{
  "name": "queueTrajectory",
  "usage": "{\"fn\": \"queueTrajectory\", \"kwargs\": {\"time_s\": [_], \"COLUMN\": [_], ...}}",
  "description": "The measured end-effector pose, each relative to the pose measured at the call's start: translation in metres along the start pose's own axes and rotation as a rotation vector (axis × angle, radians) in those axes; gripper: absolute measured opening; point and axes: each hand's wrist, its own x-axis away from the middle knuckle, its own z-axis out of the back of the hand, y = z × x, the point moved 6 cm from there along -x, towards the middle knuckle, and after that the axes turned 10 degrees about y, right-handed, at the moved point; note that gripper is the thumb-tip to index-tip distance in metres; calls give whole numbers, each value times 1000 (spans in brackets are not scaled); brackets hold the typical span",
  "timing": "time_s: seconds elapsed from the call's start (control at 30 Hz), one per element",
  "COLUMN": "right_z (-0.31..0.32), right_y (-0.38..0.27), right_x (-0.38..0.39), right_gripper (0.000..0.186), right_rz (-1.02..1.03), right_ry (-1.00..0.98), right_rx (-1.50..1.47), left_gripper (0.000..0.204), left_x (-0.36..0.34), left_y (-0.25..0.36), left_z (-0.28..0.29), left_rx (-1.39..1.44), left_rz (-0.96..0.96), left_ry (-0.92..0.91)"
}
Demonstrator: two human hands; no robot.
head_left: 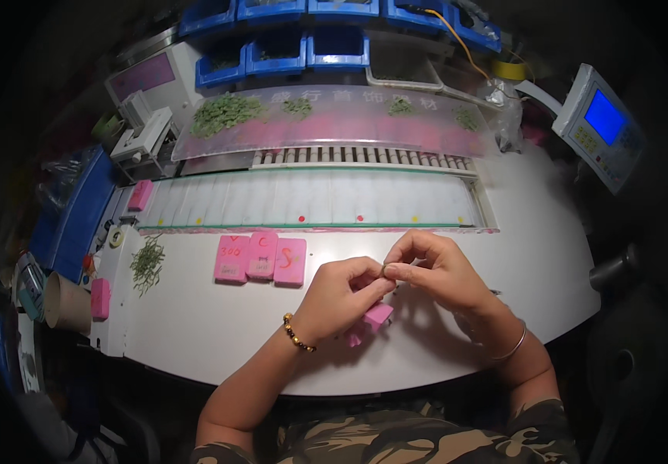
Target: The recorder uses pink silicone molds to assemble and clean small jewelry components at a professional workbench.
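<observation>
My left hand [353,290] and my right hand [434,274] meet over the white table, fingertips pinched together on a small dull greenish piece [384,270], mostly hidden by the fingers. Just below them a pink object [378,315] shows under my left hand, with more pink parts partly covered by it; whether that hand touches it I cannot tell. Left of my hands lie three pink blocks [228,259] with red marks. A pile of small green pieces [146,263] lies farther left.
Behind are a long white segmented tray [318,197], a translucent shelf [334,131] with green heaps, and blue bins [276,62]. A control panel [598,125] stands at back right. A machine [140,139], pink blocks [100,298] and a cup [67,301] are at left.
</observation>
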Motion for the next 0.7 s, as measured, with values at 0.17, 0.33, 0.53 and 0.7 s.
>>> {"fn": "queueTrajectory", "kwargs": {"time_s": [0.17, 0.33, 0.53, 0.7], "right_z": [44, 181, 199, 144], "right_y": [-9, -56, -14, 3], "right_x": [-48, -154, -142, -48], "right_gripper": [12, 36, 48, 59], "right_rz": [-295, 43, 4, -75], "right_ry": [-325, 396, 564, 281], "right_rx": [232, -98, -303, 306], "left_gripper": [22, 22, 18, 23], "left_x": [-2, -6, -3, -6], "left_y": [-6, -14, -21, -24], "left_z": [2, 3, 15, 26], "left_rx": [188, 297, 436, 766], "left_rz": [132, 162, 256, 302], "left_ry": [-13, 14, 148, 241]}}
